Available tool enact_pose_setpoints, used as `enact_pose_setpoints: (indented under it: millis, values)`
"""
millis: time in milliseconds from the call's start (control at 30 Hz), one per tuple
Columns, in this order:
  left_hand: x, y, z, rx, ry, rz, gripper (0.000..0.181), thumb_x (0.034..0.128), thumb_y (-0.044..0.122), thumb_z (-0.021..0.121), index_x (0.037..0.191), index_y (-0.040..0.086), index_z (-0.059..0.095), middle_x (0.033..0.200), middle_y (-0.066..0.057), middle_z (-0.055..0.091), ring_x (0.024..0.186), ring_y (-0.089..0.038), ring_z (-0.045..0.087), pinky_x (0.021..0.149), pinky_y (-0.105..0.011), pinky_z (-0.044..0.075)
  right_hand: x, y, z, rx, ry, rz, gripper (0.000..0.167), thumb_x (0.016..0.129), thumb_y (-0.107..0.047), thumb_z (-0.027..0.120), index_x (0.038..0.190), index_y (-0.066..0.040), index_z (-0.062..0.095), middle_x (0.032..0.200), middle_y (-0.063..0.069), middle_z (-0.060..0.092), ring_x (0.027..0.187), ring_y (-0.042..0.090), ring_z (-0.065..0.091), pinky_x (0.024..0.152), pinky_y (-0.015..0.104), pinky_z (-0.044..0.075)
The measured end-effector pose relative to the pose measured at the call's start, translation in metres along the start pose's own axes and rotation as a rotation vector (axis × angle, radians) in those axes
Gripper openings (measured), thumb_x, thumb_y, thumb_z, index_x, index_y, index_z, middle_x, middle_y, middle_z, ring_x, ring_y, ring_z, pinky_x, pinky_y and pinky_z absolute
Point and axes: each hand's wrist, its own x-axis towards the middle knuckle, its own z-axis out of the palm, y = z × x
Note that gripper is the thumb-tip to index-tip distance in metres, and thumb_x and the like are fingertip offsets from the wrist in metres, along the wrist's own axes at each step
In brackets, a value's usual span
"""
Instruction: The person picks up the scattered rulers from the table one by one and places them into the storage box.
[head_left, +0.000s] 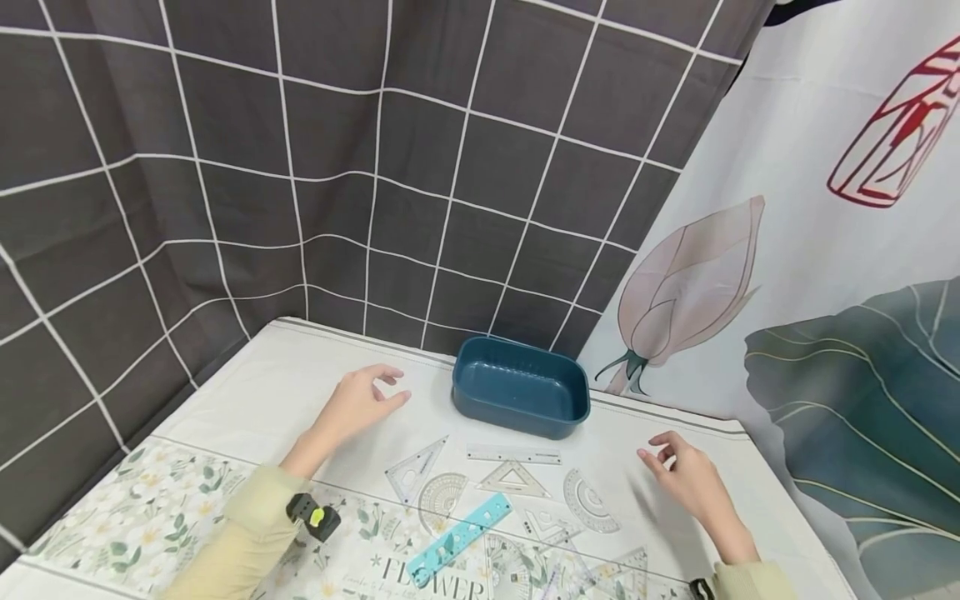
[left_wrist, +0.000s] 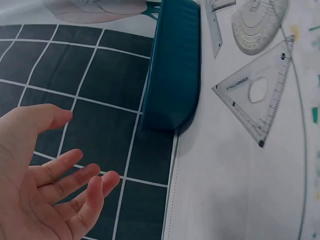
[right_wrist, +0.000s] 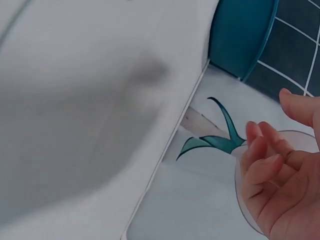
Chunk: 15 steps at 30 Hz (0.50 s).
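Note:
My left hand [head_left: 358, 408] hovers over the table left of a dark blue plastic basin [head_left: 510, 419], fingers loosely bent and nothing in them. To the basin's right, my right hand [head_left: 690, 477] is also raised and holds nothing; in the right wrist view its fingers [right_wrist: 265, 170] curve loosely. A clear set square [left_wrist: 275, 75] lies nearest the left hand. Beside it are a clear protractor [head_left: 442, 493], a clear straight ruler [head_left: 513, 454] and a second set square [head_left: 491, 482]. Another protractor [head_left: 591, 502] lies toward the right hand. A turquoise ruler [head_left: 461, 537] slants across the front.
More clear drawing tools, among them a set square [head_left: 630, 571], overlap at the front edge of the head view. The white table cloth [head_left: 300, 375] has a floral printed band. A dark checked curtain [head_left: 337, 208] and a white printed curtain [head_left: 795, 150] hang behind.

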Motion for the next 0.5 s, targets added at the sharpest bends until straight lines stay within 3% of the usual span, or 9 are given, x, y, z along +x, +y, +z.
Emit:
enact_pose_setpoints:
  millis: [267,500]
  values:
    - [0.023,0.007,0.001,-0.013,-0.026,-0.052,0.044,0.0851,0.037,0.067,0.119,0.009,0.064,0.101,-0.011,0.071,0.084,-0.024,0.065,0.068,-0.03,0.054,0.025,-0.011,0.002,0.037,0.014,0.012,0.033,0.09,-0.032,0.065,0.101,-0.001,0.063,0.075,0.005,0.063,0.058,0.014,0.048,0.052,0.024,0.038]
    - [0.042,0.008,0.008,-0.043,-0.08,-0.098,0.042,0.0848,0.037,0.067,0.116,0.008,0.067,0.095,-0.012,0.069,0.082,-0.024,0.063,0.067,-0.029,0.052,0.044,-0.014,0.005,0.086,0.004,0.039,0.028,0.09,-0.034,0.065,0.091,-0.006,0.067,0.083,0.008,0.069,0.065,0.013,0.057,0.056,0.024,0.045]
